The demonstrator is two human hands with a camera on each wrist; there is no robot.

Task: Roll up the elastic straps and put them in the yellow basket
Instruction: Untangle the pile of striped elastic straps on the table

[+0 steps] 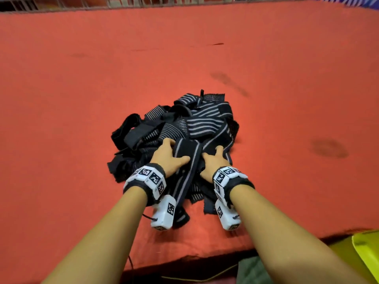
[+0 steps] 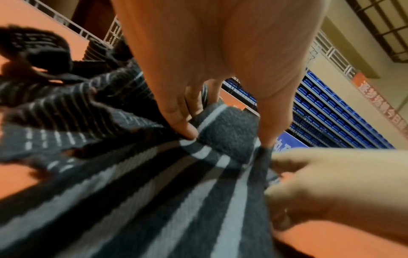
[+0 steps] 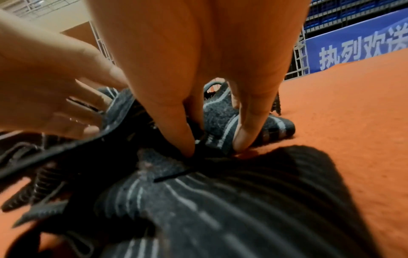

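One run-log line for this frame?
left hand: grips strap | right hand: grips same strap | pile: unrolled | basket: corner visible

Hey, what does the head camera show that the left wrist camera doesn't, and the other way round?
Only the head view shows the whole pile of straps on the red table, both wrist units, and a corner of the yellow basket at lower right.

Only the left wrist view shows, close up, the left hand's fingers pinching the fuzzy end of the striped strap, plus blue shelving behind.

Both show the left hand and right hand gripping that strap at the pile.
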